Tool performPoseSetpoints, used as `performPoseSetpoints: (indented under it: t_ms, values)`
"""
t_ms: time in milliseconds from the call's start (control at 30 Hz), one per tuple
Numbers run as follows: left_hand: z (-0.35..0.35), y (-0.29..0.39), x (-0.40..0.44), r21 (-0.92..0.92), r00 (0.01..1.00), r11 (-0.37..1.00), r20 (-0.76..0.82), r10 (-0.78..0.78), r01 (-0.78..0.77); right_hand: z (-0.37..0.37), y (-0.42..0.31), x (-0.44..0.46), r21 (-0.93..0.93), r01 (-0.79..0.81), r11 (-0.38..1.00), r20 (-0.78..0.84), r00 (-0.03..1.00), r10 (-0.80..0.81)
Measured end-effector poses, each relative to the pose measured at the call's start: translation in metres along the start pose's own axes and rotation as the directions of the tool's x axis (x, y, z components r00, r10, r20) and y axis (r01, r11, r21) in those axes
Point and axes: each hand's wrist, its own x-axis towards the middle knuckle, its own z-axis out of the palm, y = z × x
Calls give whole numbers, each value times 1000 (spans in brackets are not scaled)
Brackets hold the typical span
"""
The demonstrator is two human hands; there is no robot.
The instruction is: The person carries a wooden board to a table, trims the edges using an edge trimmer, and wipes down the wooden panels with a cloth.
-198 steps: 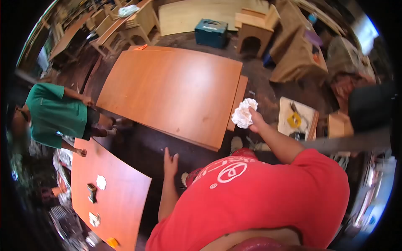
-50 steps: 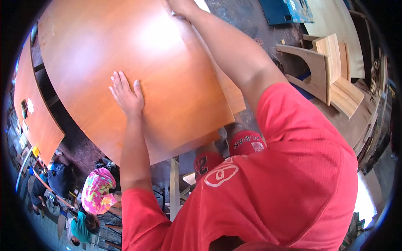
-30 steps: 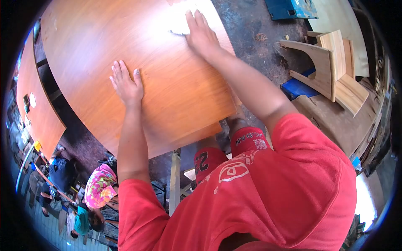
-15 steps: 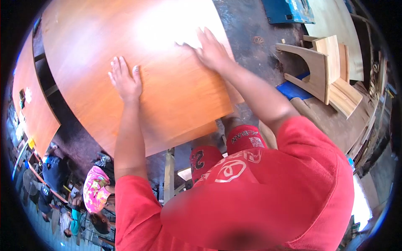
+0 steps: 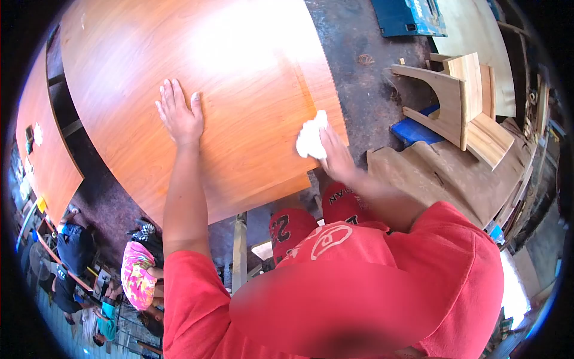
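A large reddish-brown wooden panel (image 5: 239, 119) lies in front of me, glossy with reflected light. My left hand (image 5: 181, 113) rests flat on it with the fingers spread. At the panel's near right corner, my right hand (image 5: 336, 151) holds a crumpled white cloth (image 5: 312, 136) against the surface. The right hand and forearm are slightly blurred. Part of another board (image 5: 290, 186) shows beneath the panel's near edge.
Another brown panel (image 5: 51, 143) with small items stands at the left. Several people are at lower left, one in a bright patterned shirt (image 5: 138, 275). At right are a teal case (image 5: 412, 17), a wooden chair-like piece (image 5: 466, 107) and brown sheeting (image 5: 442, 173).
My right hand has swept the white cloth from the panel's far right part down towards me, to the near corner. My left hand has stayed flat in nearly the same place.
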Motion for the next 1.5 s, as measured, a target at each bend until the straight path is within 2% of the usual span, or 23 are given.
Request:
performPoseSetpoints:
  t_ms: [33,67,133,233,400,433,533,600,633,767,800,833,933,967,1033,1100,1133,1167,1200,1233,1333,1400,1500]
  values:
    - [0,0,1,2,1000,1000,2,3,-3,-2,-1,34,14,35,999,-79,996,-33]
    - [1,-2,1,2,1000,1000,-13,9,-9,-12,-10,72,77,-27,997,-72,997,33]
    - [3,-2,-2,-9,1000,1000,-18,21,-21,-20,-10,131,16,-1,1000,-127,992,3]
    - [4,-1,3,-1,999,1000,-24,23,-23,-16,-7,141,40,9,999,-188,982,-1]
    - [0,1,1,0,1000,1000,-13,5,-5,11,8,-12,58,23,998,-12,1000,-22]
    - [0,1,2,5,1000,1000,-17,-3,3,12,8,-40,20,-56,998,108,993,53]
    - [0,2,3,5,1000,1000,-21,-5,5,11,10,-28,16,-15,1000,78,997,14]
    - [-2,3,2,-14,1000,1000,-22,-7,6,-8,0,32,38,31,999,15,999,-31]
    - [-2,3,1,-10,1000,1000,-20,-14,14,-17,-6,75,97,-20,995,27,999,18]
    - [-1,1,3,-13,999,1000,-32,-8,8,-55,-27,259,-55,-114,992,24,993,115]
    - [-1,1,2,-32,999,999,-38,-7,6,-44,-11,301,-37,4,999,-156,988,-10]
    - [-1,1,0,-28,999,999,-52,-18,17,-37,3,339,-38,128,991,-332,934,-133]
    - [3,-1,0,28,991,995,-96,-97,100,-74,-19,400,1,-39,999,-77,996,39]
    - [3,-3,-1,36,990,994,-102,-101,105,-76,-18,406,-30,-14,999,-65,998,12]
    - [4,-5,1,72,946,950,-141,-293,305,-50,5,396,-58,124,991,-306,942,-135]
    - [3,-6,3,58,927,933,-147,-344,355,-62,-18,336,-65,-45,997,-49,998,42]
    - [3,-7,5,40,910,916,-145,-389,398,-49,-13,301,-80,-16,997,-86,996,9]
    - [3,-8,5,33,907,915,-151,-392,401,-51,-24,260,-93,-67,993,-47,997,62]
    - [3,-8,7,33,908,914,-129,-399,406,-44,-20,225,-37,-60,998,-16,998,59]
    - [2,-6,6,33,908,911,-107,-405,410,-28,-8,187,6,-1,1000,-72,997,1]
    - [3,-5,7,-4,912,920,-132,-388,391,-10,1,89,75,-31,997,27,999,29]
    - [1,-8,4,-1,914,923,-133,-383,386,1,7,56,43,-4,999,65,998,1]
    - [-1,-11,9,22,896,901,-121,-427,433,-14,1,101,9,50,999,68,996,-50]
